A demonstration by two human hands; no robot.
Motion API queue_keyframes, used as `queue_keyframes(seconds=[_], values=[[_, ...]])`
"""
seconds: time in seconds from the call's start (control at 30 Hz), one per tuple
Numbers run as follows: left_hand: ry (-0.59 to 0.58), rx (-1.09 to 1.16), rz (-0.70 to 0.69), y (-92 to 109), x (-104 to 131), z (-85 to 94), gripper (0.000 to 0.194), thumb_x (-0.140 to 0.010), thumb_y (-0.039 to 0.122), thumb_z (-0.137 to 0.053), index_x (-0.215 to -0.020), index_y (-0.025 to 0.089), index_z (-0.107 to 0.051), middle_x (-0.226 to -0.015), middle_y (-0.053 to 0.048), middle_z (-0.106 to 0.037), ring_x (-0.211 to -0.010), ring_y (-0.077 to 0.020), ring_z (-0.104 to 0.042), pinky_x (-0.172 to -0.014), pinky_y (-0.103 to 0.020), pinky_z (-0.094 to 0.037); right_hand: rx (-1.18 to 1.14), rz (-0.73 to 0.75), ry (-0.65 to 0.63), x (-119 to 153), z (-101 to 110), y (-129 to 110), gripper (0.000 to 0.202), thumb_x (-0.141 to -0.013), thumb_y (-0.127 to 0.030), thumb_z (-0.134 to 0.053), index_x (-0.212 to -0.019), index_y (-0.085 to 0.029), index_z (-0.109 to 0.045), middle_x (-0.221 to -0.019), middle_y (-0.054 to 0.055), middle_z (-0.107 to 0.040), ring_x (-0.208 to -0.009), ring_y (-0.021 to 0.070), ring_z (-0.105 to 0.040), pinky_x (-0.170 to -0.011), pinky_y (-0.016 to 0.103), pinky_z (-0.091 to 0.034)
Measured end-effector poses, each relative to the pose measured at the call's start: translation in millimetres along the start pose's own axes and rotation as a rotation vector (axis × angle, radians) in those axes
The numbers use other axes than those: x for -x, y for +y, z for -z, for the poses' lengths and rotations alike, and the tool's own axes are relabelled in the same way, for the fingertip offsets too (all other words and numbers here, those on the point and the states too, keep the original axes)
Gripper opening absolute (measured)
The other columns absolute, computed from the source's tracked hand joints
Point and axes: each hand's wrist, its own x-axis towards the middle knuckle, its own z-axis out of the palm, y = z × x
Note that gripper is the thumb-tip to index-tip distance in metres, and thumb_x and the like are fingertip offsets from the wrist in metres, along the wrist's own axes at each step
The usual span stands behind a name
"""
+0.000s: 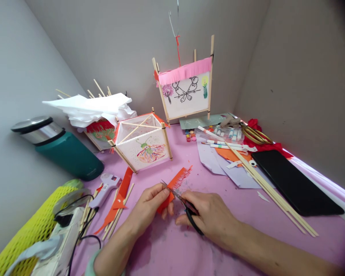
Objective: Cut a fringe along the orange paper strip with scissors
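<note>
1. Nearest me on the right, the right hand (211,214) has its thumb and fingers closed about the handles of the black-handled scissors (193,222). They look light and rigid, and those handles are the place to hold them, well back from the blades.
2. Opposite, the left hand (153,198) pinches the orange strip (178,178) between thumb and fingers, over the near middle of the purple tabletop (158,255). The blades lie across the strip beside those fingertips; how far apart they stand, I can't tell.
3. The strip's far-right end is cut into fringe. I'd judge it light, limp and easily torn, so the uncut band is the better hold; the fringe would probably bend or rip.
4. To the left, beside the glue gun (105,188), lies more orange material (123,191), likely just as floppy.
5. Farther off stands a stick-framed lantern (129,155); its panels look delicate, its corner sticks sturdier to grasp.
</note>
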Motion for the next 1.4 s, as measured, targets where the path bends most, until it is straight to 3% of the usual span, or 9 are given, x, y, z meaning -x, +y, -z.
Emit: queue_keyframes(seconds=[0.4,0.8,1.17,1.4], values=[[-0.009,-0.006,-0.004,-2.7,-2.5,2.8,0.026,-0.087,0.036,-0.049,-0.074,0.014,-0.053,-0.057,0.000,-0.060,-0.045,-0.0080,-0.045,-0.047,-0.020,-0.034,0.013,-0.017,-0.018,-1.8,3.6,1.2,0.032,-0.078,-0.051,-0.063,-0.077,-0.021,-0.052,-0.068,-0.003,-0.059,-0.059,0.0124,-0.051,-0.055,0.022,-0.029],[0.091,-0.033,-0.095,1.6,-4.1,2.3,0.022,-0.087,0.032,-0.049,-0.074,0.015,-0.051,-0.061,0.000,-0.061,-0.052,-0.0092,-0.049,-0.055,-0.021,-0.037,-0.048,-0.037,-0.008,-0.7,5.9,-2.1,0.035,-0.071,-0.050,-0.070,-0.080,-0.022,-0.051,-0.071,-0.005,-0.056,-0.059,0.0114,-0.047,-0.055,0.021,-0.029],[0.108,-0.041,-0.104,1.0,-4.1,1.8,0.023,-0.087,0.034,-0.048,-0.074,0.016,-0.052,-0.064,-0.001,-0.061,-0.055,-0.0109,-0.050,-0.057,-0.023,-0.039,-0.035,-0.046,0.005,-0.2,4.6,-2.2,0.034,-0.071,-0.050,-0.069,-0.082,-0.023,-0.051,-0.073,-0.005,-0.056,-0.060,0.0112,-0.047,-0.056,0.021,-0.030],[0.097,-0.041,-0.096,2.2,-2.9,-0.1,0.023,-0.088,0.034,-0.048,-0.074,0.016,-0.052,-0.064,0.000,-0.061,-0.055,-0.0105,-0.049,-0.057,-0.022,-0.038,-0.020,-0.045,-0.003,-2.6,4.0,-1.8,0.031,-0.079,-0.052,-0.060,-0.084,-0.023,-0.051,-0.072,-0.004,-0.057,-0.060,0.0117,-0.047,-0.057,0.022,-0.031]])
